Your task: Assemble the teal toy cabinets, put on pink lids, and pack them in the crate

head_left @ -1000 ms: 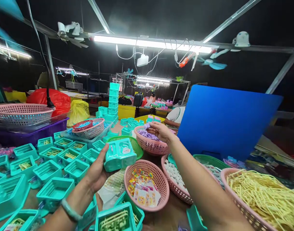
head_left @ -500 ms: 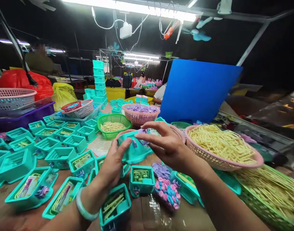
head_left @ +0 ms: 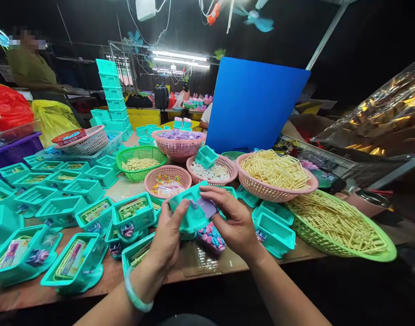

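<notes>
In the middle of the head view, my left hand (head_left: 168, 233) grips a teal plastic box (head_left: 189, 217) by its left side, thumb on top. My right hand (head_left: 233, 217) pinches a flat lilac plastic piece (head_left: 206, 207) against the box's right part, thumb below and fingers above. Just behind and under the box lies a small tray of pink and blue buttons (head_left: 212, 235), partly hidden by my hands. Left of my left hand stands a teal box holding yellow-green strips (head_left: 133, 210). Right of my right hand is another teal box (head_left: 275, 233).
Several teal boxes (head_left: 61, 210) fill the left side of the table. Beyond my hands stand a pink basket of lilac pieces (head_left: 179, 150), a green basket (head_left: 141, 174) and a pink basket of yellow frames (head_left: 275, 192). A tall teal stack (head_left: 113, 93) and a blue panel (head_left: 255, 108) rise behind.
The view has shifted right and downward. My right hand has closed in on the box, and the lilac piece now shows between its thumb and fingers. My left hand still holds the box.
</notes>
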{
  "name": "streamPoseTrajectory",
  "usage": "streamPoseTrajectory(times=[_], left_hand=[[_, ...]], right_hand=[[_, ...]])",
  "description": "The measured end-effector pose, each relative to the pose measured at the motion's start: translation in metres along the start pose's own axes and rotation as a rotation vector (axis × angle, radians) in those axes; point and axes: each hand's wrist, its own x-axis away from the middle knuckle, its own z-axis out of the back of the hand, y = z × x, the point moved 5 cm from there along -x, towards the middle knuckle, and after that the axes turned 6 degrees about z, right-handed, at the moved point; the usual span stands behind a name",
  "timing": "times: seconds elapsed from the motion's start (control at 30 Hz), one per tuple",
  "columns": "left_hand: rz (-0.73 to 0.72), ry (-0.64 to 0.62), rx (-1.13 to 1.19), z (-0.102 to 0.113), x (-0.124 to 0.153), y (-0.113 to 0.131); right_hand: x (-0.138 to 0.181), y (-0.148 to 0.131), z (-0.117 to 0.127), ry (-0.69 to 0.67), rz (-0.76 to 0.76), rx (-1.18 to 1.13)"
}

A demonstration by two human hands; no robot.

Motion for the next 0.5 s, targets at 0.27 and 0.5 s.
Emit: streamPoseTrajectory(times=[0.27, 0.5], left_hand=[[0.032, 0.006, -0.115, 0.011, 0.002, -0.011], [-0.009, 0.046, -0.057, 0.015, -0.001, -0.006]], right_hand=[[0.002, -0.008, -0.004, -0.015, 0.18, 0.245], [0.008, -0.014, -0.019, -0.109, -0.042, 0.142]])
